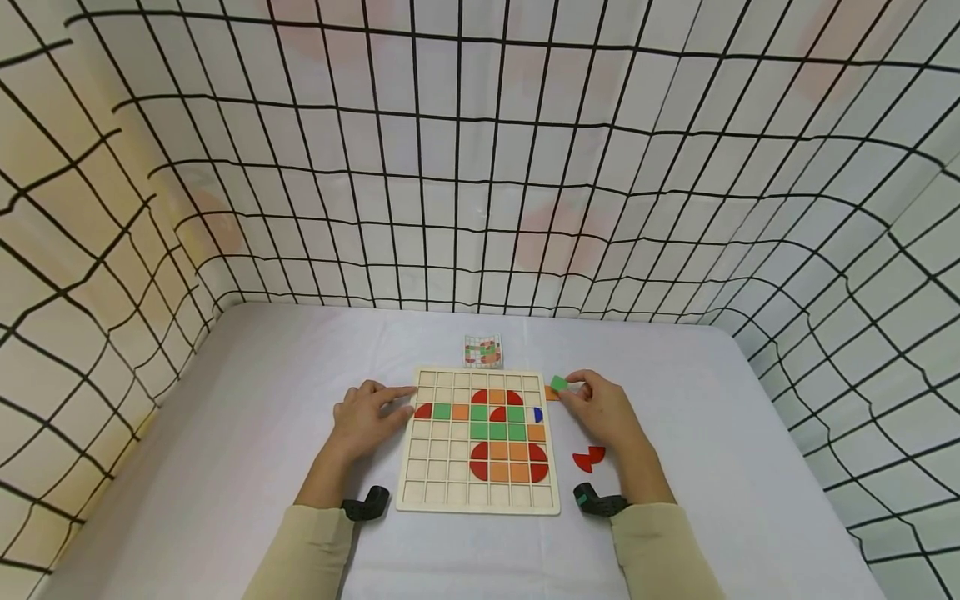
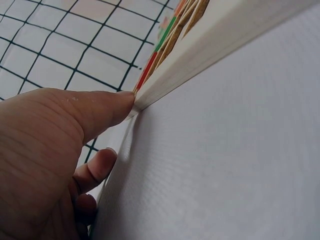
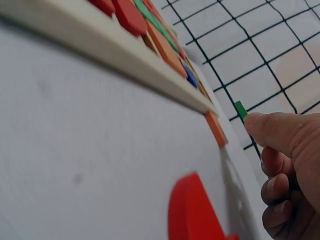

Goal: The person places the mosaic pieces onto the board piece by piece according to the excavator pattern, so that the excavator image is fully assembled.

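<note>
My right hand (image 1: 600,410) pinches a green square tile (image 1: 559,383) between thumb and fingertips, just off the upper right side of a wooden grid board (image 1: 437,490). In the right wrist view the green tile (image 3: 240,109) is held raised. Below it an orange tile (image 3: 216,129) lies against the board's edge. Along the board's left edge rests my left hand (image 1: 366,423), its index finger and thumb extended to touch the rim. The left wrist view shows the thumb (image 2: 107,107) on the board's corner. Red, green and orange pieces and one blue piece (image 1: 537,415) sit in the grid.
Two red quarter-round pieces (image 1: 582,462) lie on the white cloth by my right wrist. A small pattern card (image 1: 482,352) lies behind the board. Black wire mesh (image 1: 465,179) rises around the back and sides of the table.
</note>
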`<state>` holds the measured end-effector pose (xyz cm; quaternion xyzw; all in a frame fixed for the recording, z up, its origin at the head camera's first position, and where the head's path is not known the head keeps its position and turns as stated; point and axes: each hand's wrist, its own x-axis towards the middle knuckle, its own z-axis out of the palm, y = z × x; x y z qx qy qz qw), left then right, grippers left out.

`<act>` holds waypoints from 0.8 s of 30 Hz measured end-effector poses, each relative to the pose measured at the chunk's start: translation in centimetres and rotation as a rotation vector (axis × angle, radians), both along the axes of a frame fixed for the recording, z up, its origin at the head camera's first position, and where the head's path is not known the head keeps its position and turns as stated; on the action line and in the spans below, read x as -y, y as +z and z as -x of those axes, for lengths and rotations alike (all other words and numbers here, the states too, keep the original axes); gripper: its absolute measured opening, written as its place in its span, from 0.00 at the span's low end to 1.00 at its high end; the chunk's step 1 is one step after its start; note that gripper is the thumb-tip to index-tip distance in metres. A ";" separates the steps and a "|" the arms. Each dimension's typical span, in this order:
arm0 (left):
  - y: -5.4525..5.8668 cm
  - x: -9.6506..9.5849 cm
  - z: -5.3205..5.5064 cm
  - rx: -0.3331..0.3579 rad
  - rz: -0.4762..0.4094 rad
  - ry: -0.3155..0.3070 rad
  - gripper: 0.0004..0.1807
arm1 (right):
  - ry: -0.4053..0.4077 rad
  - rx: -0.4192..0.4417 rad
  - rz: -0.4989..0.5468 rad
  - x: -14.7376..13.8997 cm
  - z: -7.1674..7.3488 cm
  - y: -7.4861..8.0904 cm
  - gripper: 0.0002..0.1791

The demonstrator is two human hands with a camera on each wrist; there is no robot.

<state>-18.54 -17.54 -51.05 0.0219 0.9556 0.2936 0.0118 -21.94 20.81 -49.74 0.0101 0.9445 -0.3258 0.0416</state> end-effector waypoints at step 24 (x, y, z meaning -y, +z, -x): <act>0.1 0.1 0.1 0.011 0.002 -0.001 0.22 | 0.392 -0.060 0.001 11.2 -1.6 1.6 0.13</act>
